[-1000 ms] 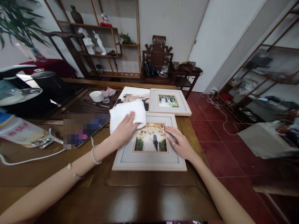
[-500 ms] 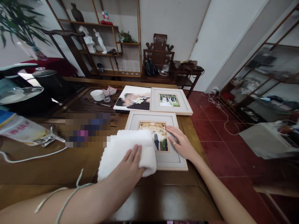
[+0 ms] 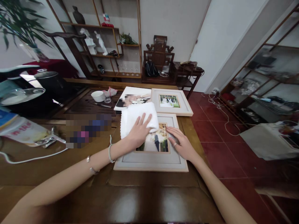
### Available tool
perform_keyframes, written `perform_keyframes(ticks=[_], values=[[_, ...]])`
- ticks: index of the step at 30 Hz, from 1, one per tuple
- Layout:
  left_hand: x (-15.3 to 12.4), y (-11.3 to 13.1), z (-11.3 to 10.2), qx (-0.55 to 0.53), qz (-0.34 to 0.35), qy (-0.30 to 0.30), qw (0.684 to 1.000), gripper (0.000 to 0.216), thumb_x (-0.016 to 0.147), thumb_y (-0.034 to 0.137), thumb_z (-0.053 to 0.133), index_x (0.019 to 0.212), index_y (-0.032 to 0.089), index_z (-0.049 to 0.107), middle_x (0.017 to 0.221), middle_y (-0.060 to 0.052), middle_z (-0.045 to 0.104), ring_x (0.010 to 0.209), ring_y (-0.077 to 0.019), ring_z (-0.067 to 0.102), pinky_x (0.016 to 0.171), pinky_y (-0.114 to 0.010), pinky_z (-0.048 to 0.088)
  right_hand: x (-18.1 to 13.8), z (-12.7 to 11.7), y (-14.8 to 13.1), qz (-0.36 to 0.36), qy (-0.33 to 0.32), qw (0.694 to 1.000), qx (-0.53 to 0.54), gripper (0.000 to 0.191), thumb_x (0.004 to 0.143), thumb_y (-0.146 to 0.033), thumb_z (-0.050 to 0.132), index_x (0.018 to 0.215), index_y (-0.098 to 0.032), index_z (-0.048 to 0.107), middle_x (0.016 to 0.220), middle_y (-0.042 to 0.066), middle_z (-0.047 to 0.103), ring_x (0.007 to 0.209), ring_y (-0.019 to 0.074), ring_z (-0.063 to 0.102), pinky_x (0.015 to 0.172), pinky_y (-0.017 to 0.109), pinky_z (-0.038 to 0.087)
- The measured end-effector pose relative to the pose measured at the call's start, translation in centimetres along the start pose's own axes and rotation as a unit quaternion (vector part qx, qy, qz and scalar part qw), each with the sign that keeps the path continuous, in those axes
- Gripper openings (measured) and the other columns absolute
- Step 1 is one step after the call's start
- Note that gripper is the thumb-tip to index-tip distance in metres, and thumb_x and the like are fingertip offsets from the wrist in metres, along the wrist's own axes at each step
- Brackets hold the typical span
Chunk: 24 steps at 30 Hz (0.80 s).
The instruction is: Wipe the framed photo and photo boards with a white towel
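Left hand (image 3: 139, 132): flat, open, on the fluffy white cloth (image 3: 137, 118) under it.
Right hand (image 3: 183, 144): open, flat, steadying the pale wooden picture frame (image 3: 151, 161).
Pressure: best light and even.

The left hand (image 3: 137, 132) presses a white towel (image 3: 137, 118) flat on the near framed wedding photo (image 3: 151, 157). The right hand (image 3: 183, 144) lies flat on the frame's right side, beside the print.

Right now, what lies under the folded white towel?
The folded white towel, pressed by the left hand, lies on the pale wooden picture frame. It hides the frame's upper-left corner and part of the photo.
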<state>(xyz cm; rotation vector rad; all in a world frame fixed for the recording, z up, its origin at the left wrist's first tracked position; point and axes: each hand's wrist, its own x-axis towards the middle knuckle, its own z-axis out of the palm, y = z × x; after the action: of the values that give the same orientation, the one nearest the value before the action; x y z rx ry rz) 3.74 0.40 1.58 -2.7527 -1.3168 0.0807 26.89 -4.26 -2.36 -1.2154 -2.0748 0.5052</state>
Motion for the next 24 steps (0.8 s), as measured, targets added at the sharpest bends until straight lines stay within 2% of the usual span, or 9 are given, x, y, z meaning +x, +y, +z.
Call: perform_keyframes(ticks=[3,7,10,12,14,17,21,24], values=[[-1.4,1.4,-0.9,0.009,0.046,-0.041,0.998,0.043,0.08,0.006,0.05,0.121,0.015,0.059,0.15,-0.019,0.02,0.134,-0.045,0.017,0.103,-0.057,0.028,0.0,0.0,0.0,0.0,0.002,1.0,0.001,0.039,0.091,-0.025,0.046,0.13,-0.027,0.05,0.133,0.006,0.054,0.127,0.0223,0.044,0.109,0.049,0.034],[-6.0,4.6,-2.2,0.003,0.107,-0.11,0.988,0.042,0.079,0.016,0.058,0.121,0.018,0.061,0.148,-0.02,0.026,0.13,-0.0486,0.026,0.097,-0.059,0.034,0.0,-0.1,-0.3,0.005,-0.003,1.0,0.003,0.04,0.091,-0.025,0.046,0.13,-0.027,0.05,0.133,0.006,0.053,0.128,0.0218,0.043,0.109,0.048,0.033],[-9.2,6.6,-2.5,-0.011,0.15,-0.082,0.985,0.041,0.08,0.025,0.059,0.12,0.021,0.061,0.149,-0.017,0.026,0.131,-0.0463,0.027,0.099,-0.058,0.035,0.1,-0.1,-0.5,0.012,-0.006,1.0,0.006,0.04,0.091,-0.026,0.045,0.131,-0.026,0.05,0.133,0.006,0.053,0.128,0.0216,0.043,0.11,0.048,0.033],[-10.0,7.2,-2.6,-0.028,0.165,-0.059,0.984,0.042,0.079,0.027,0.06,0.121,0.022,0.06,0.15,-0.016,0.023,0.133,-0.0448,0.023,0.101,-0.056,0.032,0.1,-0.2,-0.5,0.015,-0.006,1.0,0.008,0.039,0.091,-0.026,0.045,0.13,-0.027,0.05,0.133,0.006,0.053,0.128,0.0217,0.043,0.11,0.048,0.033],[-9.3,7.2,-2.5,-0.043,0.16,-0.064,0.984,0.046,0.077,0.026,0.062,0.123,0.022,0.058,0.15,-0.017,0.021,0.134,-0.0442,0.02,0.103,-0.055,0.03,0.1,-0.2,-0.6,0.017,-0.005,1.0,0.012,0.039,0.091,-0.026,0.046,0.13,-0.027,0.051,0.134,0.006,0.053,0.128,0.0216,0.042,0.11,0.048,0.033],[-6.0,6.4,-2.1,-0.042,0.11,-0.093,0.989,0.05,0.074,0.018,0.065,0.123,0.022,0.058,0.151,-0.017,0.02,0.134,-0.0456,0.02,0.103,-0.056,0.03,0.0,-0.2,-0.5,0.02,-0.005,1.0,0.016,0.038,0.092,-0.027,0.045,0.129,-0.027,0.051,0.133,0.006,0.053,0.128,0.0216,0.042,0.11,0.048,0.033],[-0.6,4.1,-1.0,-0.018,0.047,-0.016,0.999,0.047,0.079,0.006,0.051,0.125,0.015,0.055,0.151,-0.019,0.016,0.136,-0.0435,0.011,0.107,-0.056,0.022,0.0,-0.2,-0.4,0.021,-0.003,1.0,0.019,0.037,0.092,-0.029,0.045,0.128,-0.027,0.052,0.133,0.006,0.053,0.129,0.0221,0.042,0.11,0.047,0.033],[2.4,3.1,-0.5,-0.033,0.041,0.019,0.998,0.054,0.079,0.002,0.046,0.132,0.014,0.049,0.152,-0.019,0.013,0.137,-0.0412,0.004,0.108,-0.056,0.017,0.0,-0.2,-0.4,0.033,0.017,0.999,0.027,0.039,0.093,-0.032,0.044,0.131,-0.026,0.048,0.138,0.006,0.049,0.131,0.022,0.04,0.111,0.047,0.03]])
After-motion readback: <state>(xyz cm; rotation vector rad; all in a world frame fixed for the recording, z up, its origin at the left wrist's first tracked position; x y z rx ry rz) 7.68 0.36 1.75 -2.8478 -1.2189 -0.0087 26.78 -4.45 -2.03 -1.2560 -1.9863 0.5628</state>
